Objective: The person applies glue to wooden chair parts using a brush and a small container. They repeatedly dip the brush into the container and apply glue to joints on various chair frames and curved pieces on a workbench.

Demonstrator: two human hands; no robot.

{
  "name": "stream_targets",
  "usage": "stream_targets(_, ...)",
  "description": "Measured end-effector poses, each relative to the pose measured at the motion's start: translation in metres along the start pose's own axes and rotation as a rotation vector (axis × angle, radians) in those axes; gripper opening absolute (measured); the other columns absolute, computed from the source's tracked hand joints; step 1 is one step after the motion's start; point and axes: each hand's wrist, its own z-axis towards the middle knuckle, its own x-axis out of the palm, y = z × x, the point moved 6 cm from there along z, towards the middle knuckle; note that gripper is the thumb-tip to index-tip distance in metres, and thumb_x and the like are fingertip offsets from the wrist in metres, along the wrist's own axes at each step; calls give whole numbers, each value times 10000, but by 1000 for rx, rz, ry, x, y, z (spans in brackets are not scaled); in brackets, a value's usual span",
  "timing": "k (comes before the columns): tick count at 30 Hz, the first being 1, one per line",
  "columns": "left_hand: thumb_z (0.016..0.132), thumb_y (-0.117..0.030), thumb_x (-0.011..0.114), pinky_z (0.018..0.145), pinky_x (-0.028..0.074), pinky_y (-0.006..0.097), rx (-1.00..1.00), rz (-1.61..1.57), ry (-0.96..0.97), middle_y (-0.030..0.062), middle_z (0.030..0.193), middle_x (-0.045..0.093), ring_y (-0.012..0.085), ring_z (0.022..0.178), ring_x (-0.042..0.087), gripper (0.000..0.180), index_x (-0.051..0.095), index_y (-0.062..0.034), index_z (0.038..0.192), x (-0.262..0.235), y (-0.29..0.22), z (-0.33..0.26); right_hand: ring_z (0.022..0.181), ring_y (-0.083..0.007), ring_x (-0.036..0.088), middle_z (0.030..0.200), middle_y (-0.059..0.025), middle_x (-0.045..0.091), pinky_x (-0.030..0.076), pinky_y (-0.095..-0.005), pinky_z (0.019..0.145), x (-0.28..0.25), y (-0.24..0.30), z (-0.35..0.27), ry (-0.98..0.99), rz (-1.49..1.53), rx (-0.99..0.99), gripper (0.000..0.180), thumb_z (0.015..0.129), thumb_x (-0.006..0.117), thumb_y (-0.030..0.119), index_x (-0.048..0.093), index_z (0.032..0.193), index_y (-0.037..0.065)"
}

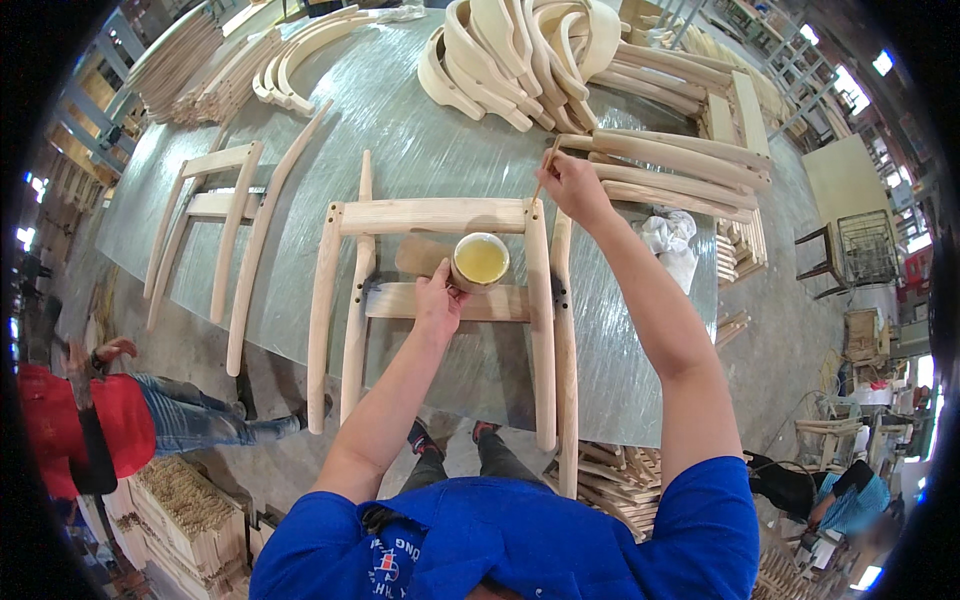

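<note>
Gluing looked barely begun: right hand (572,185) pinched a thin stick (546,166) at the frame (432,216) corner; left hand (438,300) gripped the glue cup (480,260).

The chair frame (435,300) is pale, unfinished wood. At its centre, the cup (481,260) holds yellow liquid inside a whitish rim. The surface (420,130) is dull grey metal with swirled brush marks. At three o'clock lies a white rag (668,240). The shirt (520,540) is bright blue.
</note>
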Motion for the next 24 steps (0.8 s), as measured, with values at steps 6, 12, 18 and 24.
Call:
stream_targets(6,901,-167,560,632,539,356,34,-42,-50,78,954,558,181,778,606,236,370,-77,1009,-2,-10,2,674,-413,556,699,-222,575,444,-432,595,-14,9,-5,-49,-75,23,243,835,604,227,532,815,-4)
stream_targets(12,901,-178,563,631,529,355,30,-39,-25,83,966,554,180,779,597,252,365,-81,1023,3,-8,3,628,-394,547,664,-207,565,431,-418,570,-15,7,-18,-11,24,14,231,845,592,216,540,813,-6)
stream_targets(18,906,-183,556,615,522,343,35,6,-59,81,962,555,174,765,594,237,383,-80,1030,6,-5,-1,672,-396,559,698,-209,583,445,-433,606,-2,5,-23,87,-53,31,217,825,591,211,561,815,-4)
stream_targets(24,902,-180,557,613,531,341,78,3,23,77,928,559,173,747,595,233,392,-60,1015,3,-15,3,680,-370,569,712,-192,589,448,-416,605,-20,26,-29,60,-80,-77,138,803,592,137,544,790,7)
